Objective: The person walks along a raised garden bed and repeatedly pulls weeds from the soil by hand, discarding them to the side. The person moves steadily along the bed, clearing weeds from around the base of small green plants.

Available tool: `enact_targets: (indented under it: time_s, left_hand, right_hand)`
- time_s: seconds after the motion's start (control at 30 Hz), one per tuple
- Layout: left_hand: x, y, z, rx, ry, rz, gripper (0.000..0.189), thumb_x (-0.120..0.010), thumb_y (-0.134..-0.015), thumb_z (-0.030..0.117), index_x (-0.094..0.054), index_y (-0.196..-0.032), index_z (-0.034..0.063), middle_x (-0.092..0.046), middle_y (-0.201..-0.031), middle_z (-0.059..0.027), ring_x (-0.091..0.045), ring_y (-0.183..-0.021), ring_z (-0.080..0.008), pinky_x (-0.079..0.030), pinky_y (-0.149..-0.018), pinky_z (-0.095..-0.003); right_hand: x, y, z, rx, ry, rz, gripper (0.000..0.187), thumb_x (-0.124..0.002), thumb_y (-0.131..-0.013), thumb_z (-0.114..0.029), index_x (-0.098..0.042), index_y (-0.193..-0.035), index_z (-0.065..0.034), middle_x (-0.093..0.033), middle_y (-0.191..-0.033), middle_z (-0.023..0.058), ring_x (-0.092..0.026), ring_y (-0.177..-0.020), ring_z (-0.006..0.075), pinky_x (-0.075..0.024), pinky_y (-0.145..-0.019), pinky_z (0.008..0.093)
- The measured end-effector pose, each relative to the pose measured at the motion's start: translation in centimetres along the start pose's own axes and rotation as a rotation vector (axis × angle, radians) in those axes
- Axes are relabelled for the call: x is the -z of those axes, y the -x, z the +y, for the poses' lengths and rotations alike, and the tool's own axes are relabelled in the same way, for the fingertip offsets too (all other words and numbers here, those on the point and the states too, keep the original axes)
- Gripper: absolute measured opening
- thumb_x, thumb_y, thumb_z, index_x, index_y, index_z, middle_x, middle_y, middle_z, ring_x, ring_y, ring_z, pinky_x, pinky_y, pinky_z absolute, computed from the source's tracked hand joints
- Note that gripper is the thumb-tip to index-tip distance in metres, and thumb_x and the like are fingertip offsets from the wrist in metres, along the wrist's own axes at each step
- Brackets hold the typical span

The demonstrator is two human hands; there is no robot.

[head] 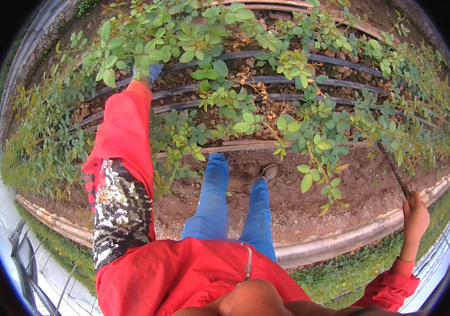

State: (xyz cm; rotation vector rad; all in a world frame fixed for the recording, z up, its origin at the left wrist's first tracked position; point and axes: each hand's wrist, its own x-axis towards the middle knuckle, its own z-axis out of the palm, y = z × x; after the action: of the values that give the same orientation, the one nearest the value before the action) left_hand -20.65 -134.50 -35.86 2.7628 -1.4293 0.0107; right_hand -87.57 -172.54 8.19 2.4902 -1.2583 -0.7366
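My left hand [150, 74], in a blue-grey glove, reaches into the leafy rose bushes [161, 43] at the upper left; leaves cover its fingers, so what it touches is hidden. On the right side, my bare right hand [415, 211] is closed around the end of a long thin dark stick or tool handle [392, 170]. The far end of that shaft runs up among the leaves and cannot be seen. Green rose shoots [319, 170] hang over the soil path between my two hands.
Black drip irrigation lines [272, 79] cross the bed of clumpy soil. A wooden board [248, 146] edges it in front of my feet. Behind me runs a pale curbed channel [327, 248], with low green plants beyond. Some dry brown leaves [259, 89] lie amid the bushes.
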Motion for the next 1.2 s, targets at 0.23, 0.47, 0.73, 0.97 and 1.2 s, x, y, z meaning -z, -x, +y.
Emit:
enact_targets:
  time_s: [0.23, 0.47, 0.73, 0.97, 1.2]
  left_hand:
    - [0.3, 0.2, 0.3, 0.012, -0.037, 0.028, 0.04, -0.062, -0.082, 0.041, -0.062, -0.111, 0.0131, -0.065, -0.106, -0.0098, -0.06, -0.099, -0.0342, -0.047, -0.084, -0.045]
    - [13.4, 4.0, 6.8, 0.399, 0.208, -0.41, 0.025, -0.058, -0.089, 0.032, -0.065, -0.104, 0.0129, -0.066, -0.1, -0.0076, -0.062, -0.091, -0.0257, -0.05, -0.08, -0.0335]
    - [31.0, 12.0, 28.2, -0.517, 1.056, -0.673, 0.034, -0.068, -0.085, 0.032, -0.064, -0.109, 0.0089, -0.066, -0.098, -0.0116, -0.063, -0.093, -0.0295, -0.051, -0.083, -0.0379]
    - [29.2, 3.5, 21.0, 0.074, 0.852, -1.215, 0.036, -0.065, -0.085, 0.034, -0.067, -0.108, 0.0056, -0.071, -0.094, -0.0078, -0.067, -0.078, -0.0151, -0.055, -0.071, -0.0296]
    - [15.1, -1.6, 16.5, -0.059, 0.151, -0.808, 0.061, -0.066, -0.078, 0.038, -0.05, -0.13, 0.0095, -0.063, -0.114, -0.0217, -0.06, -0.103, -0.0384, -0.048, -0.087, -0.0446]
  right_hand:
    - [-0.2, 0.1, 0.0, 0.004, -0.002, 0.02, 0.022, -0.064, -0.083, -0.021, -0.062, -0.105, -0.016, -0.067, -0.082, 0.0118, -0.064, -0.074, 0.0331, -0.0501, -0.061, 0.0408]
    - [-0.3, -0.3, 0.2, 0.011, -0.001, 0.046, 0.017, -0.066, -0.081, -0.022, -0.061, -0.095, -0.0144, -0.067, -0.081, 0.0089, -0.065, -0.073, 0.0298, -0.0501, -0.061, 0.0399]
    - [0.4, -1.8, 0.5, 0.079, -0.009, 0.077, 0.018, -0.07, -0.075, -0.02, -0.06, -0.088, -0.0115, -0.067, -0.075, 0.0089, -0.066, -0.072, 0.0293, -0.0511, -0.061, 0.0404]
    - [0.7, -2.7, 0.7, 0.081, 0.001, 0.097, 0.017, -0.07, -0.072, -0.017, -0.06, -0.084, -0.0103, -0.066, -0.072, 0.011, -0.066, -0.071, 0.0309, -0.0515, -0.062, 0.0418]
    - [0.8, -2.0, 0.2, 0.031, -0.027, 0.061, 0.021, -0.071, -0.072, -0.017, -0.061, -0.09, -0.0108, -0.067, -0.077, 0.0111, -0.065, -0.073, 0.031, -0.0499, -0.062, 0.042]
